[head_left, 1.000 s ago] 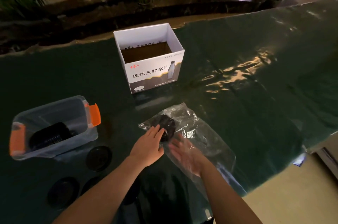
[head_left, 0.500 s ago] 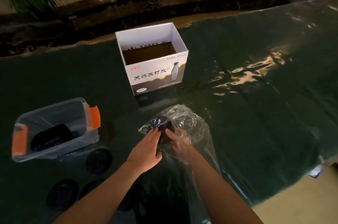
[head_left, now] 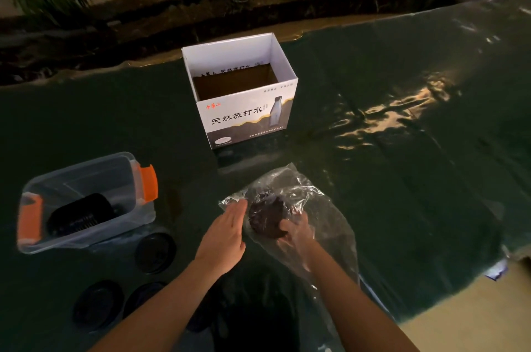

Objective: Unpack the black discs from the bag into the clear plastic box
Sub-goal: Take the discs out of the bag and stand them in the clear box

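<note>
A clear plastic bag [head_left: 324, 216] lies on the dark green table [head_left: 402, 179] in front of me. My right hand [head_left: 296, 232] is inside the bag, its fingers closed on a stack of black discs [head_left: 267, 218]. My left hand [head_left: 225, 232] rests flat and open against the outside of the bag, by its left end. At the left stands the clear plastic box [head_left: 86, 199] with orange latches, holding a stack of black discs [head_left: 80, 215]. Three loose black discs [head_left: 155, 252] lie on the table in front of the box.
A white cardboard box [head_left: 244, 104] with printed lettering stands open behind the bag. Potted plants line a dark ledge beyond the table's far edge. The table's near right edge drops to a beige floor [head_left: 474, 320].
My right hand has reached deeper into the bag and closed on the black discs. My left hand has flattened against the bag's left end. The view has tilted slightly.
</note>
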### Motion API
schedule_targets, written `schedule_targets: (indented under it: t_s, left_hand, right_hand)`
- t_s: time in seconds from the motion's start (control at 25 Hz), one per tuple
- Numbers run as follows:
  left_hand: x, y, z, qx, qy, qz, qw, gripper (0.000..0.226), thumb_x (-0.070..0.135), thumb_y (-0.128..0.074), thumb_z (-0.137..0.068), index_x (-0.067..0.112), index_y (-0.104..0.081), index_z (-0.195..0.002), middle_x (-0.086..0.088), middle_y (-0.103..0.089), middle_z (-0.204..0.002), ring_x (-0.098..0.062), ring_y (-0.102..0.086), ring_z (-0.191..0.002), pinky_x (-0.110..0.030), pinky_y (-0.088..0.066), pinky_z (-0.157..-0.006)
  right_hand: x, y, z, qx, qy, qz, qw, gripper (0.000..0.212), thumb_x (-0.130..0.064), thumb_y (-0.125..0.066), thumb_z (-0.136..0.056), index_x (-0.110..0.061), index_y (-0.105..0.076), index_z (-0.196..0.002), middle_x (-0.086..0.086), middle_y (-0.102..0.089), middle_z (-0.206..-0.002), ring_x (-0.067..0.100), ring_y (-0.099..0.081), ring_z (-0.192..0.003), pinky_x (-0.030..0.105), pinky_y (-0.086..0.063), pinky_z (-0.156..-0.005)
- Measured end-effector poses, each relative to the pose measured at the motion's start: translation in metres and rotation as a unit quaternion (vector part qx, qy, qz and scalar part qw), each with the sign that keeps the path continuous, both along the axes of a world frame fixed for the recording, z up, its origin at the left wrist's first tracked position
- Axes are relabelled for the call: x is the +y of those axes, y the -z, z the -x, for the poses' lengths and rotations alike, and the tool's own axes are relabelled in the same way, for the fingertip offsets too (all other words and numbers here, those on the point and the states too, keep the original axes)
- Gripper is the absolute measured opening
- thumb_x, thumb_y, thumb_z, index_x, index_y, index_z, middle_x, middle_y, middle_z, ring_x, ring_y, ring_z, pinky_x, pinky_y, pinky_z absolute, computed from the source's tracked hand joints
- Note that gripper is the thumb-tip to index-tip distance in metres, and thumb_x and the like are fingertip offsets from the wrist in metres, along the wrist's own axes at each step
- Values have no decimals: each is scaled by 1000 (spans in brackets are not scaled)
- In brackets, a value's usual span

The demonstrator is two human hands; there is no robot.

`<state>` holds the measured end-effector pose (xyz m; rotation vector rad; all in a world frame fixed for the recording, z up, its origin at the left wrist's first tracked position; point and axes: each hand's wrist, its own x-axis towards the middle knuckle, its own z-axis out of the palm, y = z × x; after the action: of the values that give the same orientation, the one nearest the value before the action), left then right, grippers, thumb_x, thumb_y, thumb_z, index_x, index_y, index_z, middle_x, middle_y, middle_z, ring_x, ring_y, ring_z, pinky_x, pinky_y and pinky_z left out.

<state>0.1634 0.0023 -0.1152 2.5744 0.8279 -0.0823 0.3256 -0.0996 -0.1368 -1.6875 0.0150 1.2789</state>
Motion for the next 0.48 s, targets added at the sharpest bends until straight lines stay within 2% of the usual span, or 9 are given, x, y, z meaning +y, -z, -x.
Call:
schedule_targets:
  t_s: [0.04,0.12,0.2,0.32,0.4,0.48]
  left_hand:
    - [-2,3,-2,9,19,-1,1000,88,13,-60,-86,12,-1,-152,-7,-13,-161,-20,-15,-147,-31,-16,-119]
    - [-7,8,-6,28,47,-7,999,88,14,-57,-89,13,5,-151,-6,-3,-162,-20,-8,-148,-29,-10,-119]
    - [-12,15,-10,55,58,-10,997,88,14,-56,-90,16,8,-151,-9,4,-162,-24,-6,-148,-30,-12,-118]
    - [-17,24,-9,126,89,-25,988,87,14,-53,-91,24,8,-151,-14,9,-161,-32,-5,-148,-40,-16,-119]
    - [-17,28,-8,167,110,-33,979,85,13,-51,-92,31,7,-151,-16,8,-161,-34,-1,-148,-45,-11,-119]
    - [-19,32,-10,194,125,-43,972,82,16,-50,-94,36,6,-150,-19,6,-160,-36,1,-147,-49,-8,-120]
  right_hand:
    - [-8,3,-3,-12,-9,-5,1000,61,1,-56,-90,-15,-27,-141,21,-47,-135,37,-57,-113,42,-58,-85]
    - [-29,1,-7,-24,-15,-39,999,64,3,-60,-87,-15,-30,-140,22,-46,-137,37,-56,-112,35,-59,-81]
    - [-56,-3,-12,-15,9,-57,998,75,-9,-71,-74,-20,-34,-139,20,-49,-134,36,-57,-110,37,-58,-78]
    - [-100,-12,-16,-28,4,-58,998,88,-30,-82,-57,-32,-43,-136,14,-54,-130,33,-59,-110,44,-58,-83]
    - [-130,-16,-17,-17,6,-55,998,92,-35,-78,-45,-35,-49,-132,10,-59,-125,31,-61,-109,40,-59,-80]
    - [-162,-16,-18,21,41,-44,998,87,-31,-68,-45,-31,-52,-131,9,-61,-126,29,-62,-111,38,-59,-77]
